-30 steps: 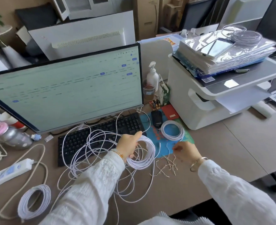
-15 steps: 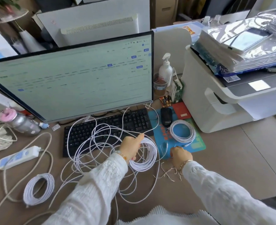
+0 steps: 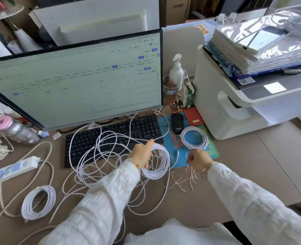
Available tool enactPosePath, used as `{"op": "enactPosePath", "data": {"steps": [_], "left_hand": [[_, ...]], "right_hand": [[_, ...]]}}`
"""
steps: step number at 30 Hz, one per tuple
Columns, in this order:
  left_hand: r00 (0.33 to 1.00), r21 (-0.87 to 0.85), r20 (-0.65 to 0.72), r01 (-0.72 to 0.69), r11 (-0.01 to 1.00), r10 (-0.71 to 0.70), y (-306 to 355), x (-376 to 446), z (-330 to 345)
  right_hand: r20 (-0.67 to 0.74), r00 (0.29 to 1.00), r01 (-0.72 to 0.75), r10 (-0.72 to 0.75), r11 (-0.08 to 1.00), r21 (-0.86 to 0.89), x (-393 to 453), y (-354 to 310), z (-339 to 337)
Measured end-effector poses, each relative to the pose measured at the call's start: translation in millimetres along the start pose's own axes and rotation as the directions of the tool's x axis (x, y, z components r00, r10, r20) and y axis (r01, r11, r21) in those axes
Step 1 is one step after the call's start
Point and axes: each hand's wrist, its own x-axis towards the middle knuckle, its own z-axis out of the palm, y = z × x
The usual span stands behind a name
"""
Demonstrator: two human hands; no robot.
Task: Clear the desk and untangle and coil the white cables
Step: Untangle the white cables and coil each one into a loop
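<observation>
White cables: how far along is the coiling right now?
Done: two finished coils, one on the desk's left side, one on the blue mat. In hand: the left hand grips a third coil; the right hand pinches something thin beside the twist ties. Left: the loose tangle over the keyboard.
</observation>
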Motion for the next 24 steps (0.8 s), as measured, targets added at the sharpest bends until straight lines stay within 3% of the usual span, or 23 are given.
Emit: {"op": "enactPosePath", "data": {"steps": [5, 12, 16, 24], "left_hand": [[1.000, 0.008, -0.001, -0.020, 1.000, 0.020, 0, -8, 9], [1.000, -0.015, 0.005, -0.013, 1.000, 0.013, 0, -18, 17], [0.999, -0.120, 0.002, 0.034, 0.992, -0.034, 0, -26, 20], [0.994, -0.297, 0.070, 0.102, 0.949, -0.085, 8, -37, 24]], "right_hand": [[-0.131, 0.989, 0.072, -0.065, 0.996, 0.050, -16, 19, -8], [-0.269, 0.963, 0.080, 0.015, 0.938, 0.337, -40, 26, -21], [-0.297, 0.954, 0.171, 0.035, 0.750, 0.638, -63, 17, -32], [-0.342, 0.928, 0.370, -0.148, 0.470, 0.801, -98, -36, -50]]}}
